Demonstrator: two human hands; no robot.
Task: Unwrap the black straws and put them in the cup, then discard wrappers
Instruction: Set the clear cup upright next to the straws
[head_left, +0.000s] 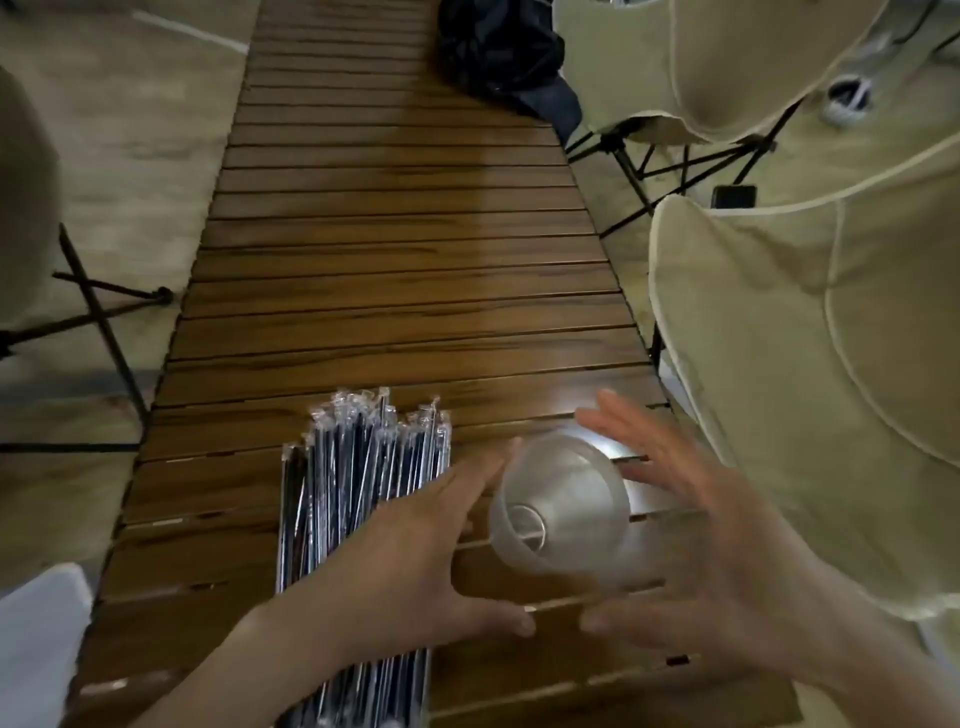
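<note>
A clear plastic cup (563, 512) stands on the slatted wooden table (395, 291), near its front right. My left hand (415, 556) is spread open just left of the cup, with fingertips close to its rim. My right hand (691, 540) is spread open on the cup's right side, blurred, with a small gap to the cup wall. A bundle of several black straws in clear wrappers (358, 493) lies lengthwise on the table left of the cup, partly under my left forearm.
A dark cap or bag (506, 57) lies at the table's far end. Beige folding chairs (810, 374) stand along the right edge, with another chair frame (98, 322) at the left. A white object (36, 639) sits at the lower left.
</note>
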